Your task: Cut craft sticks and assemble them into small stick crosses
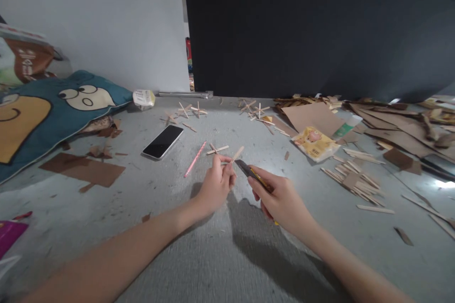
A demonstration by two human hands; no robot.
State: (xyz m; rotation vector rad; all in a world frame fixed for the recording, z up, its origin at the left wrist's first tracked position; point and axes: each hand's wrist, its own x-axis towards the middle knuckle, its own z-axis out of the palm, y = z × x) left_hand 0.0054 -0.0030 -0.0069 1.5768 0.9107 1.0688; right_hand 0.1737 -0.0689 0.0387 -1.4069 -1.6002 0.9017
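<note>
Between the thumb and fingers of my left hand [217, 182] is a wooden craft stick [237, 153], its free end angled up to the right. My right hand [279, 194] is wrapped round a utility knife [260, 178] with a dark body and yellow parts. The knife's tip points at the stick, close to my left fingertips; whether they touch I cannot tell. Just beyond my left hand, two crossed craft sticks [217, 150] lie on the grey surface. A pink patterned pencil [195, 160] lies to their left.
A smartphone [163, 142] lies at left, near a blue cartoon cushion [67, 109]. Several crossed sticks [198, 111] stand further back. At right are a yellow packet [314, 144], a pile of craft sticks [355, 182] and cardboard pieces [309, 117]. A dark panel [313, 28] rises behind.
</note>
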